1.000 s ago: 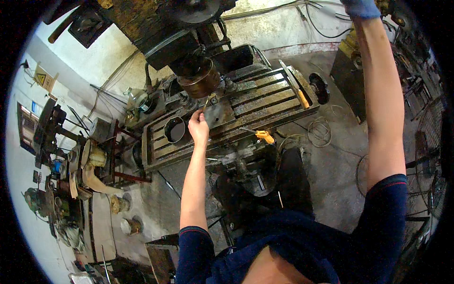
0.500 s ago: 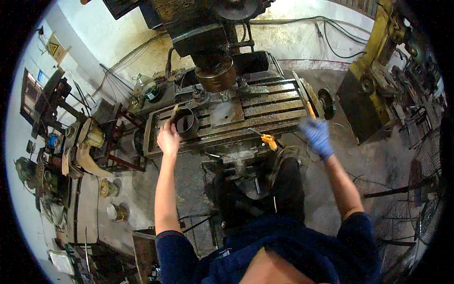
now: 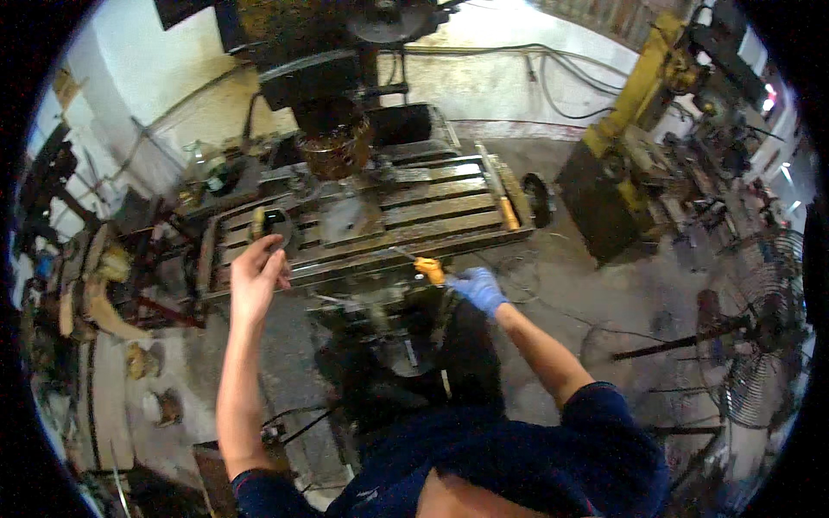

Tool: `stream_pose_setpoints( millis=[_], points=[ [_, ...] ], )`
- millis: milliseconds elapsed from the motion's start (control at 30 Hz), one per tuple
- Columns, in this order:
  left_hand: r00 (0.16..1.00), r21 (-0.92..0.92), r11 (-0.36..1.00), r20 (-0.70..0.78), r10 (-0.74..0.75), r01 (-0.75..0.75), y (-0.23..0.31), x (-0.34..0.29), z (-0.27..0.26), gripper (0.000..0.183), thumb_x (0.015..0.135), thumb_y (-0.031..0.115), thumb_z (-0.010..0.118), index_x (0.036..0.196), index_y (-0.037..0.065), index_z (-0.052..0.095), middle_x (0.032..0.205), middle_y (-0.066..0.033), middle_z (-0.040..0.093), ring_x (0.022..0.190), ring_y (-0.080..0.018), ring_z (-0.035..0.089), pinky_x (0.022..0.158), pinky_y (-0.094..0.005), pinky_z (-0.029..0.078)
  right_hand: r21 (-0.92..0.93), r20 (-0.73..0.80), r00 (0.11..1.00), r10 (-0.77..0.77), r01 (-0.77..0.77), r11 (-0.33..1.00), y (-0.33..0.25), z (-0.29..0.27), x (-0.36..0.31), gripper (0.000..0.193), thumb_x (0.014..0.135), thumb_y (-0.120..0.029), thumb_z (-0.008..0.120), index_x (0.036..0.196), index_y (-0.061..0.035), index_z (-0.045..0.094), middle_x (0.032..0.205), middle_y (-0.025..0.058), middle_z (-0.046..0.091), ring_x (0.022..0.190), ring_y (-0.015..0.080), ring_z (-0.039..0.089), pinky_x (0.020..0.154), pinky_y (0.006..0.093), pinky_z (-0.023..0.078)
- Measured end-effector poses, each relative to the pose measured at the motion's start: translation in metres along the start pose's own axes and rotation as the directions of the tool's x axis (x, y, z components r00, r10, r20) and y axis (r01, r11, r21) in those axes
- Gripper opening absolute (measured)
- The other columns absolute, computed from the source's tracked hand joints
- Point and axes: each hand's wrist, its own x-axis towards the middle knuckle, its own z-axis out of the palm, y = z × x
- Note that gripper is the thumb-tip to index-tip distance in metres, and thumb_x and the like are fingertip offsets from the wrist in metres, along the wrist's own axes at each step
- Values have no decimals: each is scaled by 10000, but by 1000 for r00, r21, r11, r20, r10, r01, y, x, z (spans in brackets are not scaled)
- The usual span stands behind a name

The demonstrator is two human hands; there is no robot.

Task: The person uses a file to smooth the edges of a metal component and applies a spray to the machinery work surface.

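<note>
One o'clock from my left hand (image 3: 256, 274) sits the round pot (image 3: 287, 231), contents unreadable, a pale stick (image 3: 259, 222) by its left rim. That hand is half curled; I can't tell whether it grips anything. My gloved right hand (image 3: 477, 290) has moved from near the orange-handled tool (image 3: 509, 212) to the yellow air gun (image 3: 429, 270), at its ten o'clock; grip unclear.

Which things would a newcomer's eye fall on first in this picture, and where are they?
Probably the large slotted metal table in the middle comes first, with an orange-handled tool lying near its right end. Next, the blue-gloved right hand stands out beside the yellow gun-shaped tool by the table's front edge. At upper right, a tall yellow machine rises before the pale wall.
</note>
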Motion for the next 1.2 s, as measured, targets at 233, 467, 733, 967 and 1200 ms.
stream_pose_setpoints(
  millis=[233,467,733,967,1200],
  points=[
    [791,-304,940,609,66,155,180,-93,83,360,778,77,515,1108,-68,503,576,-73,567,490,-129,546,474,-249,451,105,79,987,-141,132,986,37,4,2,346,787,-336,627,762,9,635,666,108,610,637,126,534,600,316,446],
    [431,-346,936,855,288,61,216,-110,98,351,792,95,500,1111,-53,514,587,-74,573,502,-123,549,490,-246,448,427,6,997,-72,62,902,30,-3,-46,357,780,-286,670,900,49,639,768,39,635,692,104,543,643,268,456],
    [234,-429,891,890,390,146,205,-118,115,343,801,104,486,1108,-46,521,594,-76,574,512,-123,551,501,-247,448,493,202,979,4,-105,864,20,12,-65,369,791,-325,658,923,19,643,771,25,623,702,77,527,653,234,434],
    [140,-451,873,891,431,184,200,-123,127,338,809,112,474,1106,-41,527,601,-78,575,521,-123,553,510,-248,448,519,268,963,-2,-142,843,22,14,-57,372,773,-331,675,880,24,642,765,22,624,691,93,550,658,236,449],
    [170,-369,919,923,344,142,187,-119,110,334,817,119,461,1104,-36,532,607,-80,576,530,-123,555,519,-249,448,554,327,945,23,-212,805,23,18,-55,329,785,-292,670,875,23,640,759,21,622,668,94,552,648,233,457]
  ],
)
